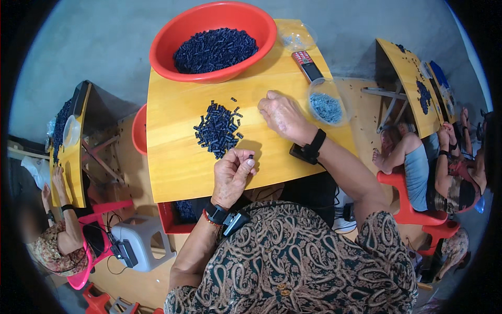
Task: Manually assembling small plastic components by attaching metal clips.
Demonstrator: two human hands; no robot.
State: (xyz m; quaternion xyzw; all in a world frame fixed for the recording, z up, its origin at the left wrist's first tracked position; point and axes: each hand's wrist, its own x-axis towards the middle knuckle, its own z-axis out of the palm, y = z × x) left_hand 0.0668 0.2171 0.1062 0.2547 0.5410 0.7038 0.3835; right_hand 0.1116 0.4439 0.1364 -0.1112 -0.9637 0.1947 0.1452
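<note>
Patterned sleeves frame two hands over one yellow table (pixel 178 157). Left hand (pixel 232 175), near the table's front edge, pinches one small dark part (pixel 251 156) between thumb and forefinger. Right hand (pixel 282 118) rests loosely curled on the tabletop, holding nothing visible. One heap of dark parts (pixel 217 130) lies just beyond the left hand. Farther back: one red basin (pixel 167 47) of parts, two clear bowls (pixel 327 107), one calculator (pixel 307 65). Bare wood surrounds the heap.
</note>
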